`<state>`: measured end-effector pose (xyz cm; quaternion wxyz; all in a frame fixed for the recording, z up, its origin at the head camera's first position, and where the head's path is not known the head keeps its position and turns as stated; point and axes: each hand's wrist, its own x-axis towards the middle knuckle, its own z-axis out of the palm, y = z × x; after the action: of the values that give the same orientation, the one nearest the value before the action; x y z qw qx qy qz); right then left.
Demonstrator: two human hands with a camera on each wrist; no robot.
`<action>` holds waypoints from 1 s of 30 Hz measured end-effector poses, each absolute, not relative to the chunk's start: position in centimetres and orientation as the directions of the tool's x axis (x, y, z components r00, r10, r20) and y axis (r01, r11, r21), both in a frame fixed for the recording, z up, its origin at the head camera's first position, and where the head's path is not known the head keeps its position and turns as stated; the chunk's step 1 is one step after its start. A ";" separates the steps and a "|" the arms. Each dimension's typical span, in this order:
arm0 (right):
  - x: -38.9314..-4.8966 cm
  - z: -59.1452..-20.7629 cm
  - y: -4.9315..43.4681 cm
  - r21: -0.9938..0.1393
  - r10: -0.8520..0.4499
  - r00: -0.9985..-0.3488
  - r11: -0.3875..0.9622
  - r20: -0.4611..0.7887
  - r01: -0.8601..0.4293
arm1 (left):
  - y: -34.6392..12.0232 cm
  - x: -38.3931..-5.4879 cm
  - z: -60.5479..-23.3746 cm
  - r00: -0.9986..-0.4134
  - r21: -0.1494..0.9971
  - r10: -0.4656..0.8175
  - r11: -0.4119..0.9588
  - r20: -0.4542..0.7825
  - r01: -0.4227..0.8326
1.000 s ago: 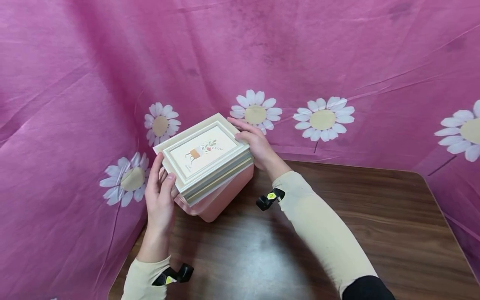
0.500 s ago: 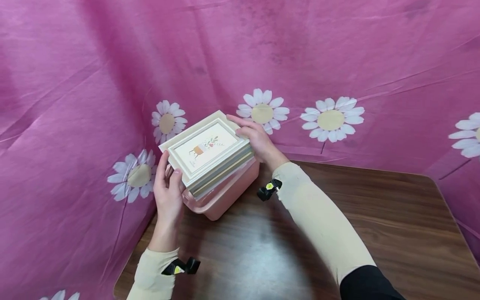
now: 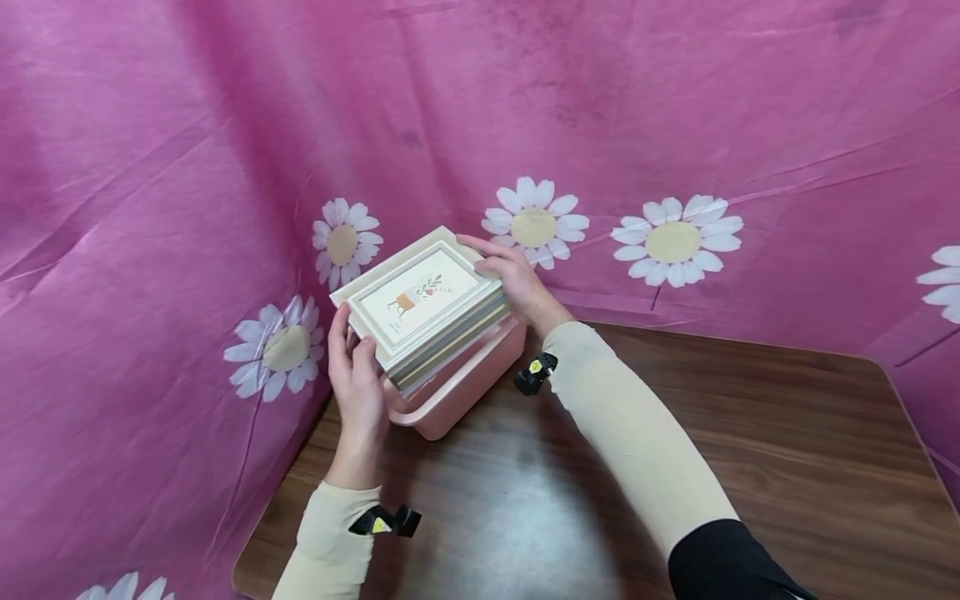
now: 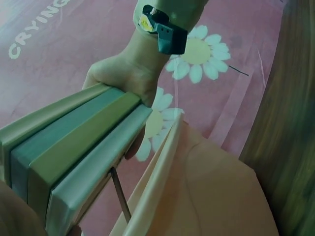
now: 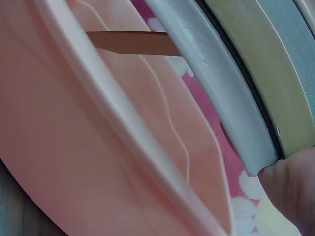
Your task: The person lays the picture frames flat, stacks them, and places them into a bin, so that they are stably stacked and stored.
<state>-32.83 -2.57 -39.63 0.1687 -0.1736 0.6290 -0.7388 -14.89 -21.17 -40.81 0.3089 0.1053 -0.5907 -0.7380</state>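
Note:
A stack of several picture frames (image 3: pixel 420 297) hangs a little above a pink bin (image 3: pixel 480 371), tilted in the head view. On the white top frame is a small print of a plant in an orange pot on legs. My left hand (image 3: pixel 358 392) grips the near-left end, thumb on top. At the opposite end my right hand (image 3: pixel 521 287) holds on, its thumb over the top edge. From the bottom frame (image 4: pixel 101 169) a brown stand leg (image 4: pixel 120 194) sticks out toward the bin, seen in both wrist views. Most fingers under the stack are hidden.
The bin stands on a brown wooden table (image 3: pixel 600 467), in its back-left corner. Pink cloth (image 3: pixel 637 100) printed with daisies hangs close behind and to the left. The bin's rim (image 5: pixel 110 105) lies just under the stack.
Both hands have lifted the stack slightly, and more of the bin's inside shows beneath it. The head view has shifted a little to the left. Both hands keep their hold.

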 end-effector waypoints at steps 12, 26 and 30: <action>-33.0 -41.2 -3.6 -0.996 -0.440 -0.897 -0.088 0.042 -0.004 | -20.9 -16.3 -41.8 -0.732 0.942 -0.661 -0.114 0.166 0.317; -34.4 -43.7 -3.8 -0.989 -0.478 -0.866 -0.071 0.148 -0.130 | -21.2 -17.2 -43.5 -0.742 0.938 -0.658 -0.160 0.130 0.307; -34.5 -44.0 -4.1 -0.984 -0.497 -0.849 -0.080 0.178 -0.160 | -21.1 -17.2 -43.9 -0.738 0.928 -0.665 -0.190 0.118 0.320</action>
<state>-34.53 -4.15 -44.02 0.1217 -0.2461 0.6672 -0.6924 -17.23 -21.06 -43.92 0.3261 0.1577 -0.5466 -0.7550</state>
